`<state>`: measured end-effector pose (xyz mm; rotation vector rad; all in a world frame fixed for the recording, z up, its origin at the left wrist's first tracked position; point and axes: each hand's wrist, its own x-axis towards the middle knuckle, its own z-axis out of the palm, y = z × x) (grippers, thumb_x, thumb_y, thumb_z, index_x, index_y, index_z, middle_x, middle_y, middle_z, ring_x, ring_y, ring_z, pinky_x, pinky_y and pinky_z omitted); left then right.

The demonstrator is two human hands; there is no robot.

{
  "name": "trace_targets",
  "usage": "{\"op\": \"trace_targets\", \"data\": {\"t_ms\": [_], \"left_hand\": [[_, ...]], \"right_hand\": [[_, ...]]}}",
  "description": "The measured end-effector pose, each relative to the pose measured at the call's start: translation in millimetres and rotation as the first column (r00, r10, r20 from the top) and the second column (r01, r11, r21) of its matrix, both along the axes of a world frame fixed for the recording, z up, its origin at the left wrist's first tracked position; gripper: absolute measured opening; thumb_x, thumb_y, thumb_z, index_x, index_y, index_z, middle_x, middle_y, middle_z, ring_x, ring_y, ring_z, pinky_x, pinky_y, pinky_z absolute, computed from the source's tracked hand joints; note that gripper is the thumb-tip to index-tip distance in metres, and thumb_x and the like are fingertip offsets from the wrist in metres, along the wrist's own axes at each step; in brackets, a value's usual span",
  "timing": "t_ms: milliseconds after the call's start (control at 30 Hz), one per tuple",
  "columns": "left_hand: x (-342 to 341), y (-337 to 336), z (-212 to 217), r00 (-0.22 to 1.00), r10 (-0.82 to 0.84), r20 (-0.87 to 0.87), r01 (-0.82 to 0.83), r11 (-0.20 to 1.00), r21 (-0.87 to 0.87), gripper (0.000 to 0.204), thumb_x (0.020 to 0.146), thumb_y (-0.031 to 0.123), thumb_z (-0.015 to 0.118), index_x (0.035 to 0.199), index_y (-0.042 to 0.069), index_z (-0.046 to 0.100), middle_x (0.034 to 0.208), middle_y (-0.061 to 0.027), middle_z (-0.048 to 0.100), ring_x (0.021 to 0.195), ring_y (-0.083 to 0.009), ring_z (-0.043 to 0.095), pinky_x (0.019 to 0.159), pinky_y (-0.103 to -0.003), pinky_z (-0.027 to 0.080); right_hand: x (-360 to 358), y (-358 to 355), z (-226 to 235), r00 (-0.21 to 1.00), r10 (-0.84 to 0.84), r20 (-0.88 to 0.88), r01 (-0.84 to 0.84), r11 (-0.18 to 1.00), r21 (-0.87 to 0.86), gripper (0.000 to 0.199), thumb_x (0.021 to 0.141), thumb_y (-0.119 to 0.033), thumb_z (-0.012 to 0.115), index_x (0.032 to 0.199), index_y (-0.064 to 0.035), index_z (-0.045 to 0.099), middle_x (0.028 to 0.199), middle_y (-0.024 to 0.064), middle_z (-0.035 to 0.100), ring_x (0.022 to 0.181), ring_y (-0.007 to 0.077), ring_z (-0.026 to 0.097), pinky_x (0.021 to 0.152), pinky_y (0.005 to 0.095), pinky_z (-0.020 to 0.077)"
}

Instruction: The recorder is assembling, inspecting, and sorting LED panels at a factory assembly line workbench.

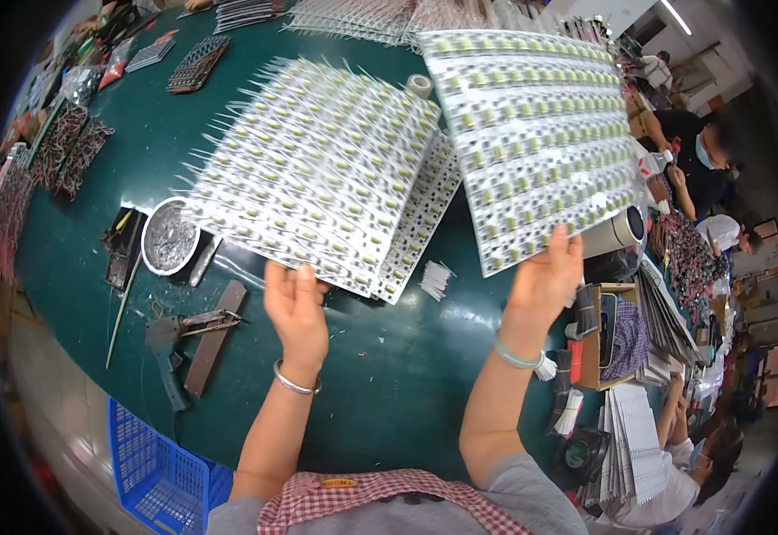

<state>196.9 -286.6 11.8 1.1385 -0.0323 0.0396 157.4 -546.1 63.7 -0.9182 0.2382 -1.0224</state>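
I count two big white sheets of small yellow parts. My left hand (297, 308) pinches the near edge of the left sheet (317, 169), which lies on the green table (389, 374) with its long axis running away to the right. My right hand (545, 281) grips the right sheet (536, 134), lifted, tilting away.

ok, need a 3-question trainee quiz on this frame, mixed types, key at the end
1. True or false: the right hand grips the lower edge of a white panel of LED strips.
2. What does the left hand touch? A) the round metal dish B) a stack of LED strip panels C) the blue basket
3. Fill in: the table is dark ____.

Key: 1 true; 2 B; 3 green.
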Motion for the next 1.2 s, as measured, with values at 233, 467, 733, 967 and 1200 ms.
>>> {"op": "trace_targets", "data": {"t_ms": [233, 467, 733, 967, 1200], "left_hand": [[-12, -32, -23, 0.991, -0.077, -0.106, 0.084, 0.995, 0.058, 0.016, 0.103, 0.009, 0.043, 0.113, -0.001, 0.048, 0.097, -0.0071, 0.061, 0.08, -0.0086, 0.058, 0.071, -0.025, 0.051], [-1, -22, -12, 0.975, -0.129, -0.183, 0.15, 0.982, 0.111, 0.015, 0.101, 0.005, 0.043, 0.106, -0.008, 0.049, 0.091, -0.0164, 0.065, 0.073, -0.0172, 0.067, 0.062, -0.028, 0.06], [-1, -20, -15, 0.973, -0.122, -0.197, 0.145, 0.984, 0.107, 0.015, 0.102, 0.005, 0.043, 0.104, -0.009, 0.05, 0.091, -0.0177, 0.067, 0.076, -0.0205, 0.07, 0.065, -0.029, 0.061], [2, -19, -15, 0.953, -0.125, -0.274, 0.125, 0.992, -0.018, 0.016, 0.1, 0.005, 0.051, 0.11, -0.007, 0.053, 0.096, -0.0143, 0.069, 0.083, -0.0182, 0.069, 0.072, -0.031, 0.059], [13, 8, 0, 0.989, 0.053, -0.139, -0.065, 0.994, -0.088, 0.017, 0.095, 0.006, 0.059, 0.109, -0.003, 0.057, 0.092, -0.005, 0.066, 0.073, -0.0069, 0.059, 0.064, -0.021, 0.048]], "right_hand": [[17, 42, -33, 0.967, 0.252, -0.045, -0.244, 0.961, 0.127, 0.039, 0.092, 0.003, 0.06, 0.128, 0.0058, 0.046, 0.122, 0.0164, 0.062, 0.111, 0.0208, 0.06, 0.099, 0.0354, 0.0474], [28, 70, -56, 0.927, 0.337, -0.167, -0.293, 0.925, 0.241, 0.035, 0.093, 0.006, 0.057, 0.125, 0.0061, 0.042, 0.118, 0.0204, 0.062, 0.107, 0.0236, 0.062, 0.093, 0.0377, 0.0514], [29, 75, -60, 0.917, 0.35, -0.193, -0.305, 0.924, 0.231, 0.034, 0.093, 0.005, 0.058, 0.124, 0.0061, 0.042, 0.117, 0.0201, 0.063, 0.106, 0.0227, 0.062, 0.092, 0.0355, 0.0521], [27, 75, -61, 0.925, 0.343, -0.165, -0.309, 0.93, 0.2, 0.036, 0.094, 0.003, 0.058, 0.126, 0.0057, 0.042, 0.118, 0.0197, 0.062, 0.108, 0.0225, 0.061, 0.095, 0.036, 0.0502], [21, 58, -46, 0.962, 0.265, -0.064, -0.256, 0.959, 0.126, 0.04, 0.092, 0.001, 0.062, 0.129, 0.0055, 0.045, 0.119, 0.0154, 0.064, 0.109, 0.0195, 0.062, 0.099, 0.034, 0.0477]]}}
